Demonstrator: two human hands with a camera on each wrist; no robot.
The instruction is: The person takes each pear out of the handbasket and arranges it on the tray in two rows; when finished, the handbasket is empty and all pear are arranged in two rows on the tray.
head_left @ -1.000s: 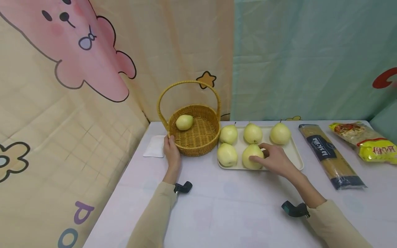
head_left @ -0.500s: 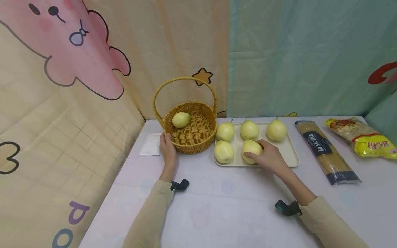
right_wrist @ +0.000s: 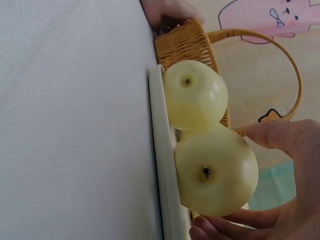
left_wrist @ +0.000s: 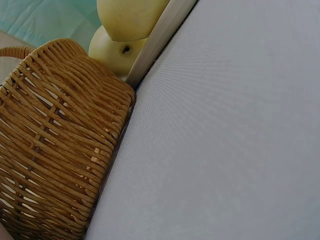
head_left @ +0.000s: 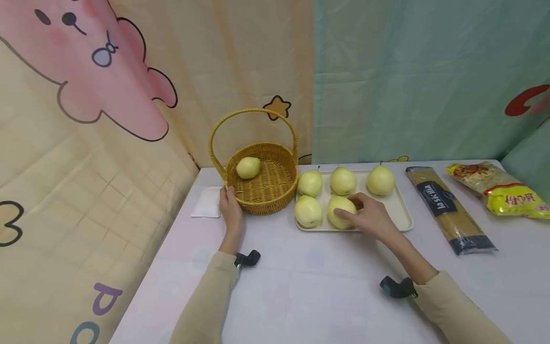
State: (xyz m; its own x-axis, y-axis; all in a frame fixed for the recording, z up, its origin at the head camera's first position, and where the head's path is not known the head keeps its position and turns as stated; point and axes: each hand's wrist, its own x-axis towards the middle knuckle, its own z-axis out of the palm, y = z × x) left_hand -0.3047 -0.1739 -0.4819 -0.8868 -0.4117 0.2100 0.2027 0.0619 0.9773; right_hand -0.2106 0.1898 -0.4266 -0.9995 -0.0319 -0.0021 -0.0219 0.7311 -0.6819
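Note:
My right hand (head_left: 373,215) grips a pale yellow-green pear (head_left: 339,216) at the front of the white tray (head_left: 401,215). In the right wrist view its thumb is on one side of that pear (right_wrist: 217,172) and the fingers are on the other. A neighbouring pear (head_left: 308,211) sits just left of it, and three more stand along the tray's back. My left hand (head_left: 232,212) holds the left side of the wicker basket (head_left: 266,205), which stands beside the tray. One pear (head_left: 248,167) lies inside the basket. The left wrist view shows mostly basket weave (left_wrist: 55,135).
A white packet (head_left: 207,202) lies left of the basket, whose tall handle (head_left: 253,110) arches over it. Right of the tray are a pasta pack (head_left: 449,208) and a yellow food bag (head_left: 500,191). Printed curtains (head_left: 386,86) hang behind the table.
The gripped pear has tipped so its stem no longer shows, and it has shifted slightly left toward its neighbour. My left hand stays at the basket. The head view has shifted a little.

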